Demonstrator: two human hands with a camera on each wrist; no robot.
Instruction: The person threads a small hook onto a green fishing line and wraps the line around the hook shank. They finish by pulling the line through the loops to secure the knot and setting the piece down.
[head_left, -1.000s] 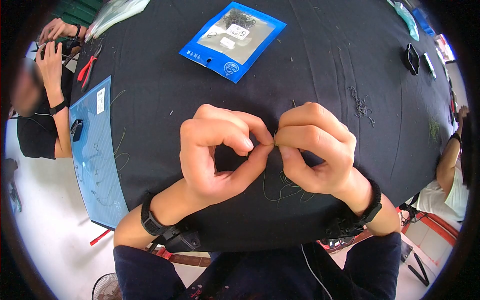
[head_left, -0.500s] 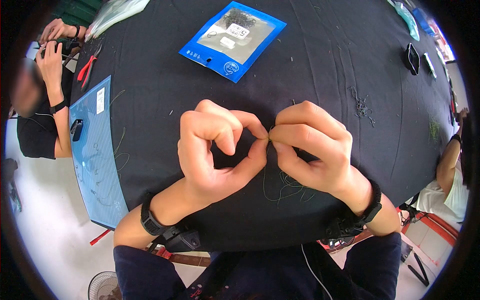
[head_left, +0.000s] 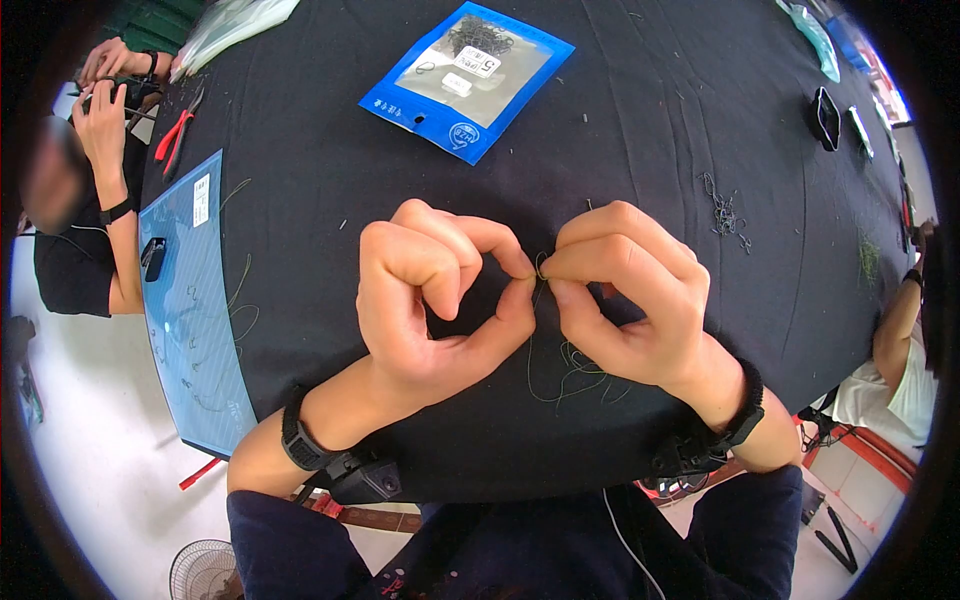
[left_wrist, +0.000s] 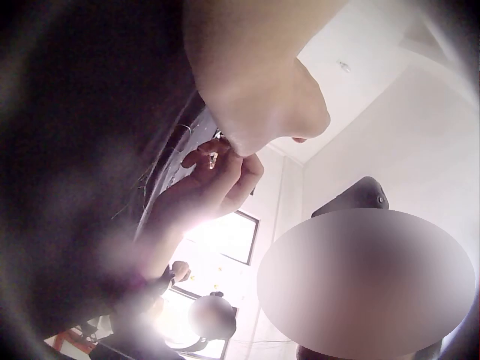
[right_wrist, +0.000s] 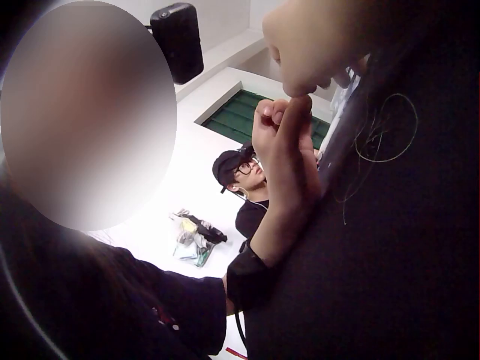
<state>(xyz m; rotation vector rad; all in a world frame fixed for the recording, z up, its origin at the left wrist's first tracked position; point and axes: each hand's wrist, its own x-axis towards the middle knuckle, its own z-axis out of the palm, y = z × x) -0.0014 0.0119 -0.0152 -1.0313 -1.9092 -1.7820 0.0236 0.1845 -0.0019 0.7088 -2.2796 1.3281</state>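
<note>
Over the black cloth the left hand [head_left: 425,295] and right hand [head_left: 635,295] meet almost fingertip to fingertip. Each pinches thin greenish line between thumb and forefinger, and a small loop of line [head_left: 541,265] shows between the tips. Whether a hook is in the fingers cannot be told. Loose coils of line [head_left: 570,378] lie on the cloth below the hands. The right wrist view shows a curved loop of line [right_wrist: 415,127] beside the left hand [right_wrist: 289,157]. In the left wrist view the fingertips touch or nearly touch, their hold hidden.
A blue packet of dark hooks [head_left: 470,80] lies beyond the hands. Left are a clear blue sheet [head_left: 190,310] with small hooks and red pliers [head_left: 175,140]. A dark tangle [head_left: 722,212] lies right. Other people sit at both sides [head_left: 75,250].
Both hands have shifted slightly left since the first frame, and a narrow gap with a loop of line now shows between the fingertips. The left hand's other fingers are more curled.
</note>
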